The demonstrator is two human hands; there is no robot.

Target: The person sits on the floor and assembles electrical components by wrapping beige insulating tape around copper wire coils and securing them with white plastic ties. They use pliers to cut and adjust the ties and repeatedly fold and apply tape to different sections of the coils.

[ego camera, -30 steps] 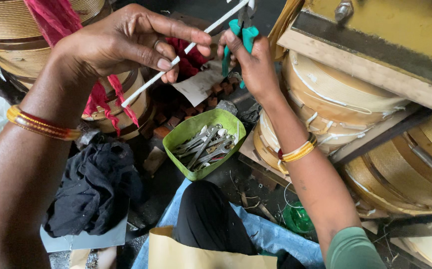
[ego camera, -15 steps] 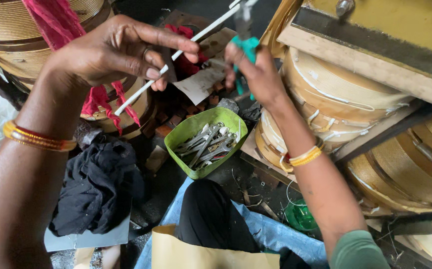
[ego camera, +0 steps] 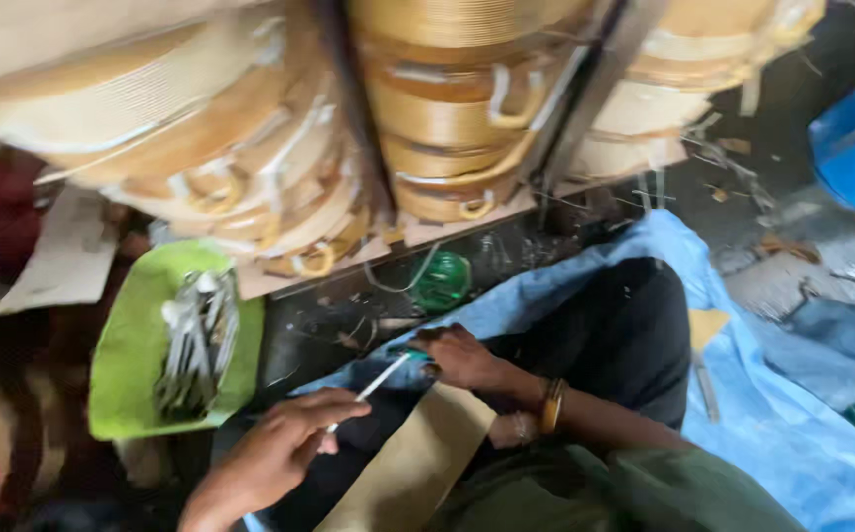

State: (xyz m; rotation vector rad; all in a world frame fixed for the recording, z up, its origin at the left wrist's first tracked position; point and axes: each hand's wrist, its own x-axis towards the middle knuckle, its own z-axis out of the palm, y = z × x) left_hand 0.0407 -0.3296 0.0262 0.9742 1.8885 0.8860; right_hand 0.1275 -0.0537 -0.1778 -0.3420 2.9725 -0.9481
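Observation:
My left hand [ego camera: 284,448] is low in the view and pinches the near end of a thin white tube [ego camera: 376,382]. The tube slants up to my right hand [ego camera: 467,360], which grips a small green-handled cutting tool [ego camera: 413,354] at the tube's far tip. Both hands hover over my lap, above dark trousers [ego camera: 624,335] and a tan sheet of card [ego camera: 398,468]. Gold bangles [ego camera: 549,405] ring my right wrist.
A green tray [ego camera: 127,369] of metal pieces [ego camera: 196,340] lies to the left. Large copper-coloured wound coils [ego camera: 250,148] on a frame fill the top. A blue sheet [ego camera: 772,424] covers the ground at right, with a green roll [ego camera: 442,281] near the coils.
Both hands have dropped from raised in front of the coils down to my lap, still with the tube and the tool. The view has swung down and right.

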